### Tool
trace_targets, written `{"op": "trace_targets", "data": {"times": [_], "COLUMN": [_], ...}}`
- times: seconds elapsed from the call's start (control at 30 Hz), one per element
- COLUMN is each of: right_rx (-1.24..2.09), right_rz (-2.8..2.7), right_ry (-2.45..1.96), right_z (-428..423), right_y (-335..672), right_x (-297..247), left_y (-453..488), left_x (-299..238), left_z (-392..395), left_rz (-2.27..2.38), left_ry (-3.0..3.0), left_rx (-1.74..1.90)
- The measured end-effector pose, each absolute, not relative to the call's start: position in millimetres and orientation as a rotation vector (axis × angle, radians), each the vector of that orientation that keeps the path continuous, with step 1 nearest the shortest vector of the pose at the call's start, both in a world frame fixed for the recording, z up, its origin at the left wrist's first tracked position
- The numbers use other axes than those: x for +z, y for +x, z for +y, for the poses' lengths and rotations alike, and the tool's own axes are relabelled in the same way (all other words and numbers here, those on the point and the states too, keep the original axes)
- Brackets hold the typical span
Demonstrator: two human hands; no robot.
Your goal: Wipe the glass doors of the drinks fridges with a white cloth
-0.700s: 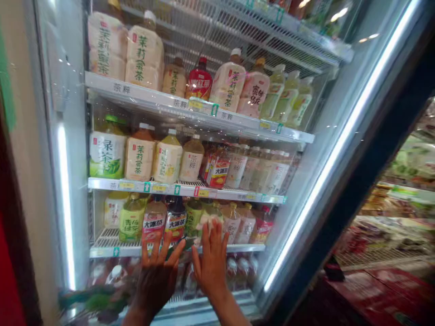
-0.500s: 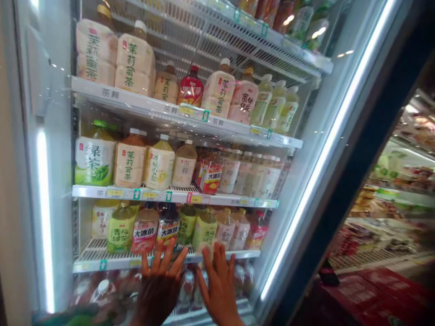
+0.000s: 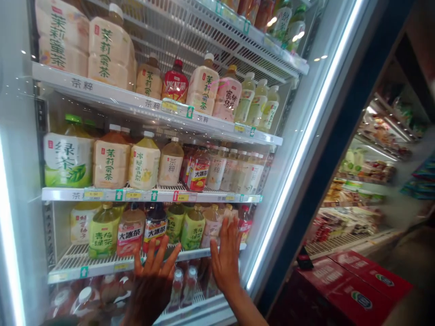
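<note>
My left hand (image 3: 154, 271) is raised with its fingers spread, in front of the lower bottle shelf's edge. Nothing is in it. Closest to its fingertips are a dark-labelled iced tea bottle (image 3: 155, 228) and a pink-labelled one (image 3: 129, 233). My right hand (image 3: 227, 256) is also open and bare, fingers pointing up, overlapping the pale pink bottles (image 3: 213, 224) at that shelf's right end. A red-capped bottle (image 3: 244, 222) shows just right of its fingers. Light reflections lie across the cooler's front; whether either hand touches glass there, I cannot tell.
Large tea bottles (image 3: 70, 156) fill the middle shelf (image 3: 64, 194), with more on the shelf above (image 3: 50, 74). Capped bottles (image 3: 84, 299) stand at the bottom. A bright light strip (image 3: 302, 149) and dark frame edge the cooler. Red cartons (image 3: 353, 285) and an open food display (image 3: 343, 226) are right.
My right hand has moved right and up, away from my left hand, to the pale pink bottles. The view has shifted right, showing more of the red cartons. Both hands stay open.
</note>
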State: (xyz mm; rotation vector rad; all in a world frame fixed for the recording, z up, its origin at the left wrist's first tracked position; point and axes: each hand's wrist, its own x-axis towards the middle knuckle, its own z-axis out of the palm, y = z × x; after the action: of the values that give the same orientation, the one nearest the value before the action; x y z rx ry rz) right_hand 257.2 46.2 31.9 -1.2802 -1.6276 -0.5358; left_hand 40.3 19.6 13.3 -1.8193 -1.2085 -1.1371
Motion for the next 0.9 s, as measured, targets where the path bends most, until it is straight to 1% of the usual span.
{"op": "trace_targets", "data": {"times": [0.07, 0.1, 0.2, 0.27, 0.3, 0.43, 0.47, 0.53, 0.63, 0.7, 0.77, 0.87, 0.9], "right_rx": [-0.545, -0.557, -0.61, -0.631, -0.627, -0.562, -0.559, -0.565, -0.606, -0.627, -0.623, -0.599, -0.592], "right_rz": [-1.609, -1.627, -1.731, -1.797, -1.825, -1.826, -1.816, -1.83, -1.917, -1.981, -2.02, -1.985, -1.977], "right_ry": [-1.258, -1.266, -1.29, -1.273, -1.259, -1.181, -1.161, -1.148, -1.145, -1.123, -1.104, -1.072, -1.057], "right_z": [47.3, 43.6, 25.0, 17.0, 16.1, 27.0, 28.8, 25.3, 9.2, 1.3, -0.2, 8.6, 10.9], "right_y": [250.5, 245.7, 228.3, 215.9, 209.7, 184.2, 177.6, 164.4, 146.4, 134.1, 119.5, 98.1, 92.7], "right_x": [33.4, 20.5, -41.0, -56.6, -48.6, 33.7, 43.9, 32.4, -30.3, -50.8, -30.8, 30.7, 42.1], "left_y": [36.3, 33.6, 22.6, 13.1, 8.1, -10.0, -13.7, -20.5, -30.4, -37.3, -43.9, -53.3, -56.5], "left_x": [12.7, 12.2, 12.6, 15.0, 16.6, 19.6, 18.6, 15.1, 9.9, 9.1, 10.6, 15.4, 17.2], "left_z": [18.5, 18.0, 16.7, 14.5, 12.9, 5.5, 4.1, 2.4, 1.6, 0.0, -3.4, -10.7, -13.3], "left_rz": [-1.195, -1.197, -1.231, -1.259, -1.269, -1.307, -1.313, -1.334, -1.376, -1.389, -1.388, -1.404, -1.419], "left_ry": [-1.807, -1.793, -1.738, -1.712, -1.702, -1.675, -1.677, -1.68, -1.661, -1.649, -1.639, -1.61, -1.593], "left_rx": [-1.12, -1.123, -1.211, -1.268, -1.286, -1.334, -1.333, -1.336, -1.395, -1.393, -1.339, -1.266, -1.258]}}
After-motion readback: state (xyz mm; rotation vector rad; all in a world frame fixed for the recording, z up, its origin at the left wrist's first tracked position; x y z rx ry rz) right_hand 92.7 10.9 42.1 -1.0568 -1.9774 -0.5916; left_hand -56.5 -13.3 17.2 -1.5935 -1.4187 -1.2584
